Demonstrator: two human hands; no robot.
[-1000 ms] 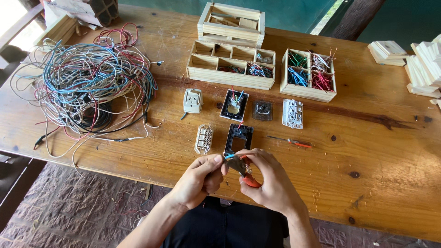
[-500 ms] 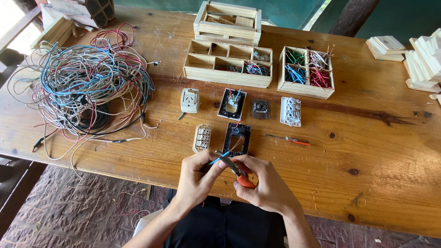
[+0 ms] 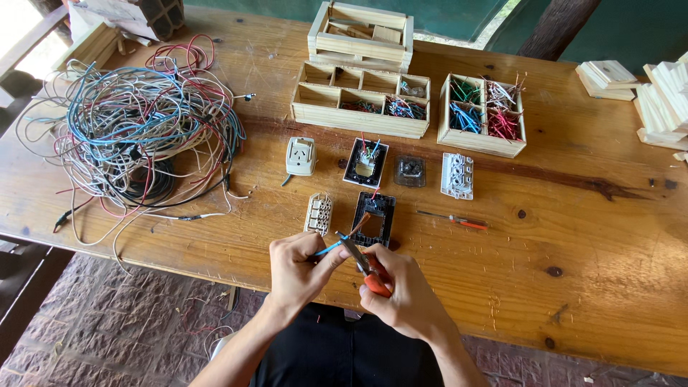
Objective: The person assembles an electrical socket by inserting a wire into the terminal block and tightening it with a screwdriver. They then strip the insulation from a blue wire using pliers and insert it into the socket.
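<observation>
Both hands meet at the near edge of the bench (image 3: 573, 287) — left hand (image 3: 297, 269) pinching a blue wire (image 3: 328, 249), right hand (image 3: 401, 294) closed around orange-handled pliers (image 3: 362, 264) — just near of the black switch frame (image 3: 374, 218).

No labels, signs or screens visible. Only possible package: crumpled whitish paper wrap (image 3: 107, 11) around a dark gridded block, counter's 11 o'clock corner, partly cut off.
</observation>
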